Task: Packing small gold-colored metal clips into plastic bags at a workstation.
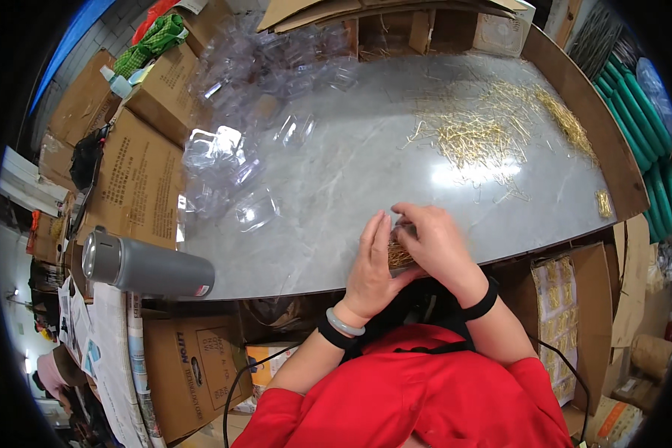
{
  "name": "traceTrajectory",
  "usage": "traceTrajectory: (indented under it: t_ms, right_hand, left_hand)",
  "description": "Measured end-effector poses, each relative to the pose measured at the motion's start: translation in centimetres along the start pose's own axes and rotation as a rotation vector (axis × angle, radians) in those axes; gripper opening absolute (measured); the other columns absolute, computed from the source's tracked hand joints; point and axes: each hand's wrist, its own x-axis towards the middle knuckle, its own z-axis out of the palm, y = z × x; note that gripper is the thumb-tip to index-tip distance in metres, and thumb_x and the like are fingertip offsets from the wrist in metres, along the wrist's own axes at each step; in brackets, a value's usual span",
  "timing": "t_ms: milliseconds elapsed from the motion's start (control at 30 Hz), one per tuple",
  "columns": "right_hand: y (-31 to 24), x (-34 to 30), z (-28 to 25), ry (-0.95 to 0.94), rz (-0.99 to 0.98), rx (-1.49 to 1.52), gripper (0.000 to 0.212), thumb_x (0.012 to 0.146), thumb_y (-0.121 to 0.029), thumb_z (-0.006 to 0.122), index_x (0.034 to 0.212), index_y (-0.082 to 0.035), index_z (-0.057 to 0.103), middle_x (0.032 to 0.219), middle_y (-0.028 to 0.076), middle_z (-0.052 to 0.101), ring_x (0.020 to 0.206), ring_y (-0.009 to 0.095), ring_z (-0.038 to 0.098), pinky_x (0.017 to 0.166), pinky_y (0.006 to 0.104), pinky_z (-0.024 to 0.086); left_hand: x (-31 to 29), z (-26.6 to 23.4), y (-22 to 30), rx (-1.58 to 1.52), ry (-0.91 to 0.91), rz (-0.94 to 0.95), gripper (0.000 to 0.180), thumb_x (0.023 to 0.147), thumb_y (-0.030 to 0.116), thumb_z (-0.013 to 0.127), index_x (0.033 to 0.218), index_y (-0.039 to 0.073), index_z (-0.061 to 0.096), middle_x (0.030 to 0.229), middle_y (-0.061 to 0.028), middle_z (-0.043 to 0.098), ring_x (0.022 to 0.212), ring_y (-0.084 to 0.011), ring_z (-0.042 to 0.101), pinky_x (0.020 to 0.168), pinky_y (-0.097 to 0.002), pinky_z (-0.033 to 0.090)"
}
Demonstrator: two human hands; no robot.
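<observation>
Low on my left, a brown carton [194,377] carries big dark capital letters running down its side, with an oval emblem and smaller lines of marking beside them. Higher up on that side, I can see a tall cardboard box [131,179] printed with rows of small dark characters, and more such rows on the upper carton [159,88]. My grey flask [160,265] bears a small red-and-white label near its base, too tiny for me to read. A white box [499,36] at the far right has faint print, also illegible.
</observation>
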Motion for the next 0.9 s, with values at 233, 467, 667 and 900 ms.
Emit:
traceTrajectory:
  t_ms: [233,467,667,900]
  right_hand:
    - [0.4,-1.0,-1.4,0.141,-0.209,-0.053,0.016,0.084,0.001,0.062,0.096,-0.006,0.07,0.085,0.009,0.071,0.081,0.03,0.065,0.081,0.0396,0.049]
    - [0.9,-2.8,-1.8,0.26,-0.052,0.158,0.021,0.086,0.004,0.064,0.104,-0.004,0.07,0.09,0.011,0.072,0.089,0.031,0.067,0.082,0.041,0.052]
    - [2.2,-3.0,-1.7,0.258,-0.254,0.028,0.016,0.077,-0.002,0.065,0.092,-0.004,0.068,0.087,0.015,0.067,0.087,0.037,0.063,0.083,0.0486,0.05]
    - [3.2,-4.7,-1.7,0.263,-0.086,0.108,0.018,0.092,-0.011,0.064,0.108,-0.003,0.067,0.104,0.013,0.067,0.097,0.036,0.061,0.09,0.0434,0.049]
  left_hand:
    - [-0.7,0.6,-0.3,-0.04,-0.017,-0.123,0.105,0.077,0.021,0.086,0.154,-0.001,0.018,0.152,-0.0268,0.031,0.137,-0.0438,0.039,0.112,-0.0458,0.04]
    - [-0.4,-0.1,-0.3,0.028,-0.004,-0.132,0.105,0.073,0.019,0.089,0.153,-0.001,0.025,0.145,-0.0249,0.041,0.132,-0.0402,0.047,0.106,-0.0445,0.045]
    - [-0.6,0.4,0.2,0.128,-0.174,-0.286,0.092,0.08,0.028,0.082,0.149,-0.007,0.033,0.15,-0.028,0.04,0.138,-0.0415,0.041,0.116,-0.0438,0.033]
    - [-0.8,0.2,-1.1,0.242,-0.212,-0.127,0.07,0.092,0.035,0.07,0.142,-0.005,0.042,0.144,-0.0257,0.044,0.134,-0.0428,0.041,0.111,-0.0518,0.033]
